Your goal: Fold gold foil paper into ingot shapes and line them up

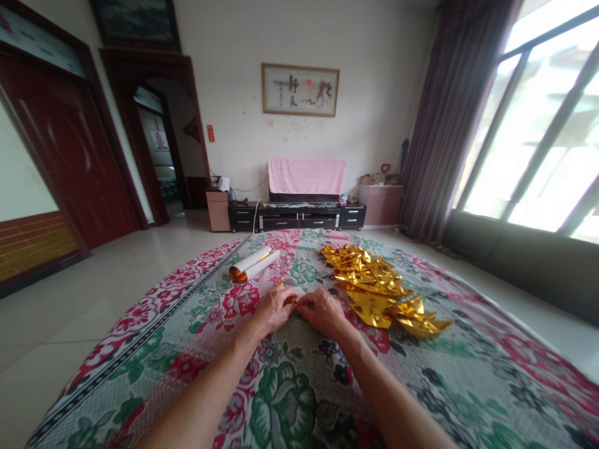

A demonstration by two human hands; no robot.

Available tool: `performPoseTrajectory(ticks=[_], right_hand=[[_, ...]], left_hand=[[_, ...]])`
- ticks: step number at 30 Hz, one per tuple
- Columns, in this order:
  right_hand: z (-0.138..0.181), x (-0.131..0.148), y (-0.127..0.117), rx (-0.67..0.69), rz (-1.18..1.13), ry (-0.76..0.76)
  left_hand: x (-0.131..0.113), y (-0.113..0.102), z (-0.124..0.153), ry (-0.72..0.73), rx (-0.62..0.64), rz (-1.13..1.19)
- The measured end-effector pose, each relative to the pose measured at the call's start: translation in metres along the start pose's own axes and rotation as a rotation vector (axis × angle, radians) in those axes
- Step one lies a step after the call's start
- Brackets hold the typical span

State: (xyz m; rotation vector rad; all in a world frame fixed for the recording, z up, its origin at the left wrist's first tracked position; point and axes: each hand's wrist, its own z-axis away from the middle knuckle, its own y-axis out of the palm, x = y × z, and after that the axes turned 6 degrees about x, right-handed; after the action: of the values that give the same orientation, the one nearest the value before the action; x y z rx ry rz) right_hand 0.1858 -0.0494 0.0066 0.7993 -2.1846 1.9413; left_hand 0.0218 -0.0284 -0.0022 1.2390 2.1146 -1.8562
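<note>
Worktop (187, 349): rolled sheets (256, 260) at left, ahead of left hand (274, 310). Foil pieces (370, 307) at right, near right hand (324, 312), running toward far edge. Sheet (294, 288) between hands. Behind worktop, across floor (56, 305): low cabinet (281, 223) along wall (384, 93), draped cloth (306, 176) above it. Framed picture (300, 90) higher on wall. Door (75, 156) far left; curtain (444, 112), then window (538, 137), right.

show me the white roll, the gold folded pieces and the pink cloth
White roll (251, 260): head view, on its pale outer surface.
Gold folded pieces (372, 279): head view, mid-heap, on shiny foil.
Pink cloth (306, 176): head view, middle of its hanging front.
</note>
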Motion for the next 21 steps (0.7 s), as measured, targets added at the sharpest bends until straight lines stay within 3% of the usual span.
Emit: performPoseTrajectory(ticks=[6,13,18,21], right_hand=[[-0.003,0.001,-0.008,0.075,-0.040,0.003],[-0.007,0.002,-0.015,-0.201,-0.025,0.188],[-0.003,0.005,-0.020,-0.089,0.115,0.322],[-0.004,0.006,-0.020,-0.024,0.100,0.305]], left_hand=[[0.000,-0.002,-0.001,-0.026,0.013,0.022],[0.001,0.000,-0.001,-0.052,0.011,0.051],[0.001,0.000,-0.002,-0.044,0.017,0.036],[0.002,0.001,-0.002,-0.041,0.016,0.040]])
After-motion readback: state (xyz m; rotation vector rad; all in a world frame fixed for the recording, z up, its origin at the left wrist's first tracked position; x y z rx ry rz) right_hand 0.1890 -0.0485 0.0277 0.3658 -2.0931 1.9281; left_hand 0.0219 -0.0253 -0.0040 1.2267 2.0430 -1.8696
